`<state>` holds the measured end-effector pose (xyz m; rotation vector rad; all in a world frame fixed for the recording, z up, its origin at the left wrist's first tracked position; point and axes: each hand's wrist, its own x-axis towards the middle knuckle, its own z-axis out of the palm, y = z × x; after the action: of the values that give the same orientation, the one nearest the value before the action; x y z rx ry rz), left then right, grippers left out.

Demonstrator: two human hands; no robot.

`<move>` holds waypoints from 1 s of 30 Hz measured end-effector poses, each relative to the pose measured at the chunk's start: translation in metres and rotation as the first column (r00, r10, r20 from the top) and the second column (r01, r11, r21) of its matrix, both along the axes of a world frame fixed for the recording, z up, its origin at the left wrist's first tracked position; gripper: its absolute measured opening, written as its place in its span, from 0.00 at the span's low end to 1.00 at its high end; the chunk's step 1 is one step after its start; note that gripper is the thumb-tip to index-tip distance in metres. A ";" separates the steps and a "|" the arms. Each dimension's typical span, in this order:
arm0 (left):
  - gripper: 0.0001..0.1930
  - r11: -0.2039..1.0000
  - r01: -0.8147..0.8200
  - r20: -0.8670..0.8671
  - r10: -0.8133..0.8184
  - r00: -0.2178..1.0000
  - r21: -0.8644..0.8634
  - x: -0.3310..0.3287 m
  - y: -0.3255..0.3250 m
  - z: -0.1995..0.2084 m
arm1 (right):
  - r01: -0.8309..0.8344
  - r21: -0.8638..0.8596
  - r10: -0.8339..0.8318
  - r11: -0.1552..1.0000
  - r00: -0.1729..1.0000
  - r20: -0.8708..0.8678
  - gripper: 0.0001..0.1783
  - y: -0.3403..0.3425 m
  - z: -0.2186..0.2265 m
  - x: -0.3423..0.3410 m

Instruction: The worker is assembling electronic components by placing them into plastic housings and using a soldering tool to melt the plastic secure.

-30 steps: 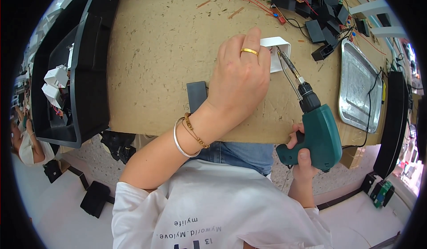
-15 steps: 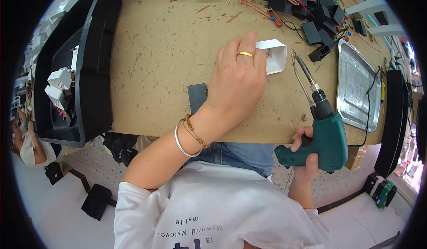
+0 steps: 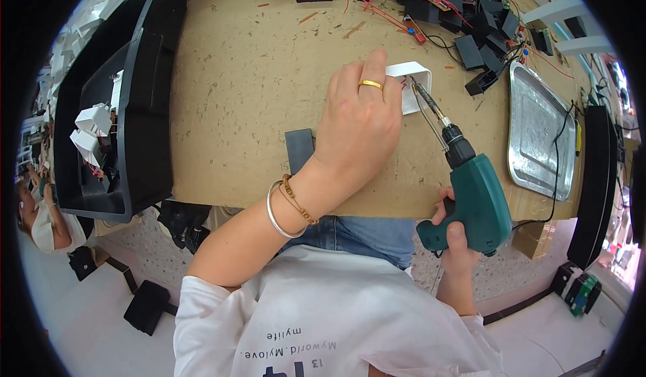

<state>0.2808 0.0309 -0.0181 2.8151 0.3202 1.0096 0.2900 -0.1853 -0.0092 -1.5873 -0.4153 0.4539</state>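
Observation:
A white plastic housing [image 3: 418, 74] with thin red wires inside stands on the brown work surface. My left hand [image 3: 360, 118] is closed around its left side, and the fingertips are hidden behind the hand. In my right hand [image 3: 456, 232] is a green soldering gun [image 3: 481, 198], gripped by its handle with a finger near the trigger. Its hot tip and thin feed tube reach into the open side of the housing; whether the tip touches anything there I cannot tell. A dark grey block [image 3: 298, 149] lies partly under my left wrist.
A black bin [image 3: 151, 121] with several white housings [image 3: 93, 120] stands at the left. Black boxes, circuit boards and red wires [image 3: 464, 20] are heaped at the far right. A metal tray [image 3: 538, 134] lies right of the soldering gun, with a black cable over its edge.
My right hand has brought the soldering gun left, so that its tip is now inside the white housing. The left hand keeps its hold almost unmoved.

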 end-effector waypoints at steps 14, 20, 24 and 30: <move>0.08 1.000 -0.004 0.006 0.004 1.000 -0.018 -0.001 0.001 -0.002 | -0.002 0.006 0.002 1.000 0.999 0.032 0.31 0.005 -0.001 0.001; 0.08 1.000 -0.008 0.004 0.008 1.000 -0.008 0.000 0.002 -0.004 | -0.009 -0.011 0.010 1.000 0.999 0.032 0.31 0.006 0.001 0.002; 0.07 1.000 -0.004 0.017 0.004 1.000 -0.009 0.000 0.002 -0.004 | -0.019 -0.034 0.020 0.999 0.999 0.043 0.32 0.006 0.001 0.003; 0.07 1.000 -0.005 0.018 0.006 1.000 -0.007 -0.001 0.002 -0.004 | -0.031 0.023 0.030 0.999 0.998 0.047 0.32 0.006 -0.002 0.004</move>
<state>0.2801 0.0334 -0.0224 2.7989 0.3287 1.0328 0.2941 -0.1795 -0.0108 -1.5722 -0.4798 0.4346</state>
